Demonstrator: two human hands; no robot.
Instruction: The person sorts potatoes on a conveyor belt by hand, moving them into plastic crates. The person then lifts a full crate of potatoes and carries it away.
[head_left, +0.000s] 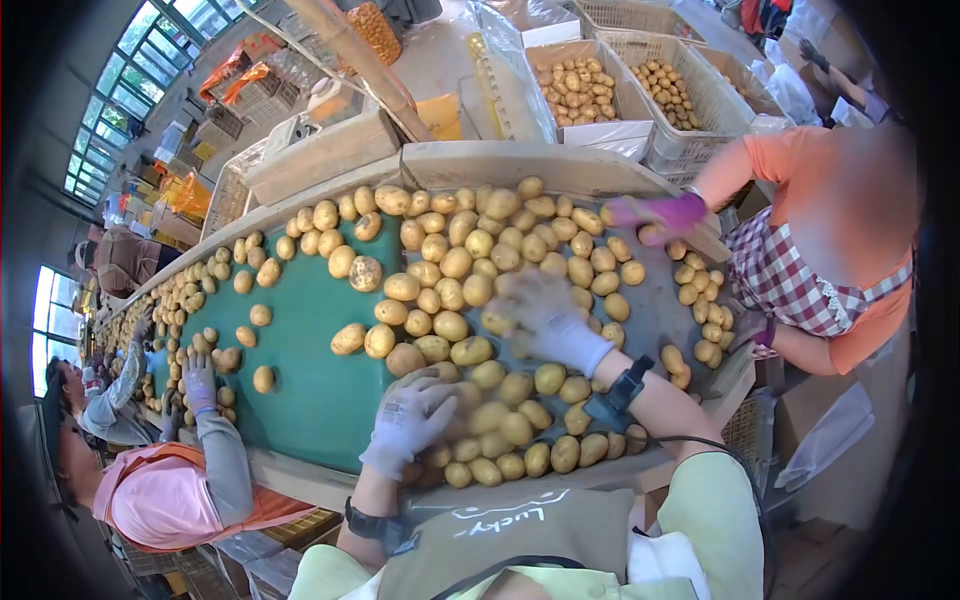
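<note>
Many potatoes (456,263) lie across the sorting table in front of me, some against its near rim. My left hand (408,418), in a pale knit glove, rests at the near edge beside the potatoes, fingers stretched out and thumb apart. Some potatoes next to it are blurred by motion. My right hand (548,318), in the same kind of glove, reaches over the middle of the heap. Its fingers are spread and somewhat blurred, touching or just above the potatoes; no potato is visibly gripped in it.
A green conveyor belt (300,375) carries scattered potatoes at left. A person in a checked apron (800,275) works opposite at right, with a purple-gloved hand (672,215) at the potatoes. Another person's gloved hand (199,380) is at the belt. Behind stands a potato-filled crate (680,150).
</note>
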